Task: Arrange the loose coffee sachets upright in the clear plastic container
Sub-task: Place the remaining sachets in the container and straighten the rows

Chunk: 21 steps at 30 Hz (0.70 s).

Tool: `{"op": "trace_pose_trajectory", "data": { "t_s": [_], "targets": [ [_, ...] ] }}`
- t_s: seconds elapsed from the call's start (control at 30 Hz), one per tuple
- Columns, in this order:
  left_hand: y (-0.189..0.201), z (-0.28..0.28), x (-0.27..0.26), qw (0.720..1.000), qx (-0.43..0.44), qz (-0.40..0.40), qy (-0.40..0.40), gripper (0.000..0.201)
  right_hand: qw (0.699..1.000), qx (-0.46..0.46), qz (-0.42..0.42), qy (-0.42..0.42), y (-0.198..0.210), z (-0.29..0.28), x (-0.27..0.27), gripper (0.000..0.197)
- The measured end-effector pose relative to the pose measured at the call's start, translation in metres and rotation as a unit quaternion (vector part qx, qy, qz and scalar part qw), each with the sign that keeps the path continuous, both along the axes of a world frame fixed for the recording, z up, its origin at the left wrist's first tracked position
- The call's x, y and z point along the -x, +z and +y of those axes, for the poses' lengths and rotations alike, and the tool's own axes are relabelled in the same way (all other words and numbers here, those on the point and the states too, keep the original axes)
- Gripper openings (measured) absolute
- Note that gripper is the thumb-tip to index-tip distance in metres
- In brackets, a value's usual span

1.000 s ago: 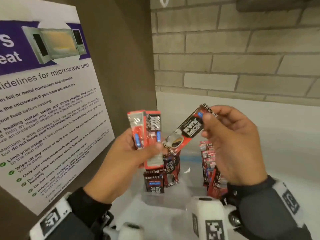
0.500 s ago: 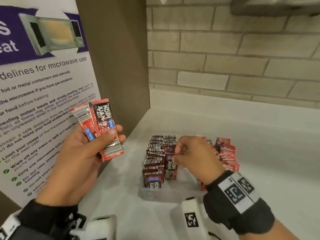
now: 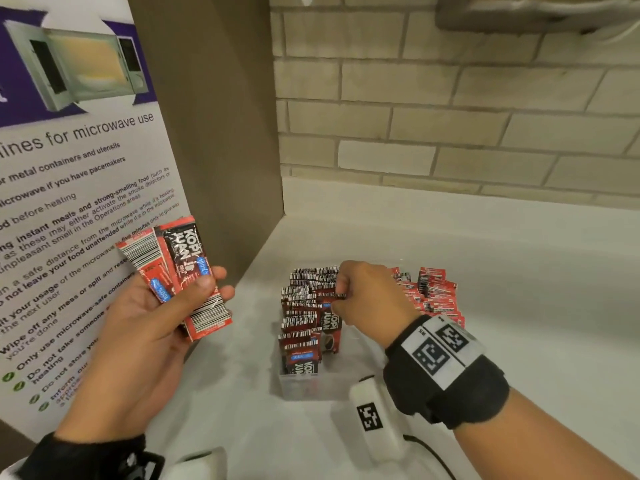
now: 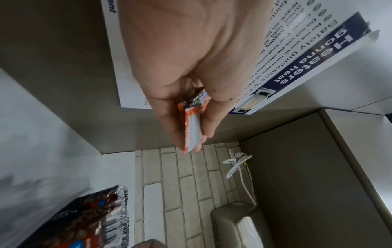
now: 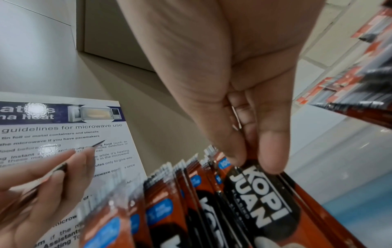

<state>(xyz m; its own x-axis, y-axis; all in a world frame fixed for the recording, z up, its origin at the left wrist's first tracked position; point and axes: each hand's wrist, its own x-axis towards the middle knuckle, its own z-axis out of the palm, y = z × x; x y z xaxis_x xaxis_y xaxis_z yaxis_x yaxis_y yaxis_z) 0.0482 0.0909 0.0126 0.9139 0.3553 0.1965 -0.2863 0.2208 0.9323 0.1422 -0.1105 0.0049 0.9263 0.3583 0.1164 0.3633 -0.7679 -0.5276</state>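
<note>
**Sachet going into the left row, spares waiting in the other hand**

Right hand (image 3: 367, 299) at frame centre, thumb and fingers pinched on the top edge of one sachet (image 5: 263, 193), seating it upright at the right side of the left row (image 3: 304, 317); clear plastic container (image 3: 298, 386) on the white worktop (image 3: 519, 306), lower centre, a second row of sachets (image 3: 436, 296) along its right side and a bare gap between the rows. Left hand (image 3: 145, 327) at left of frame, curled round two spare sachets (image 3: 183, 278), thumb pressed across their faces, in front of the microwave poster (image 3: 69, 168).

Risks, as a judgement: thin foil packs lean easily, so letting go too early could tip the sachet into the gap; pushing down hard could buckle it or shove its neighbours out of line; a slack thumb on the left could let the spares slide apart and drop.

Against the frame one second back: right hand then raised at chest height with the sachet tilted in the air, now down at the row; left hand lower and further left, same two spares in its hold; half a second back, right hand already at the row.
</note>
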Motion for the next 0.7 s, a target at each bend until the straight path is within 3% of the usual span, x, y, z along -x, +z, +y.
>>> {"op": "trace_pose_trajectory", "data": {
  "t_s": [0.27,0.4,0.5,0.53,0.6,0.63,0.7],
  "targets": [
    [-0.003,-0.003,-0.003,1.0,0.002,-0.008,-0.014,0.036,1.0,-0.004,0.017,0.016,-0.001,0.0,0.001,0.036],
    [-0.007,-0.005,-0.003,0.999,-0.005,-0.011,-0.042,0.072,1.0,0.009,0.013,0.012,0.005,-0.006,0.003,0.041],
    [-0.007,-0.01,-0.005,0.997,0.015,0.002,-0.07,0.081,0.999,0.007,-0.036,-0.008,0.01,-0.012,0.006,0.039],
    [-0.006,-0.013,-0.007,0.997,0.015,0.01,-0.075,0.078,0.998,-0.017,-0.061,-0.018,0.014,-0.015,0.008,0.035],
    [-0.006,-0.019,-0.013,0.995,0.023,0.026,-0.09,0.054,0.987,-0.128,-0.089,-0.03,0.024,-0.015,0.016,0.024],
    [-0.004,-0.025,-0.016,0.994,0.029,0.031,-0.099,0.039,0.976,-0.204,-0.067,-0.021,0.028,-0.013,0.021,0.019],
    [0.0,-0.037,-0.02,0.992,0.032,0.037,-0.119,0.027,0.943,-0.327,0.045,0.034,0.033,-0.004,0.038,0.02]
  ]
}}
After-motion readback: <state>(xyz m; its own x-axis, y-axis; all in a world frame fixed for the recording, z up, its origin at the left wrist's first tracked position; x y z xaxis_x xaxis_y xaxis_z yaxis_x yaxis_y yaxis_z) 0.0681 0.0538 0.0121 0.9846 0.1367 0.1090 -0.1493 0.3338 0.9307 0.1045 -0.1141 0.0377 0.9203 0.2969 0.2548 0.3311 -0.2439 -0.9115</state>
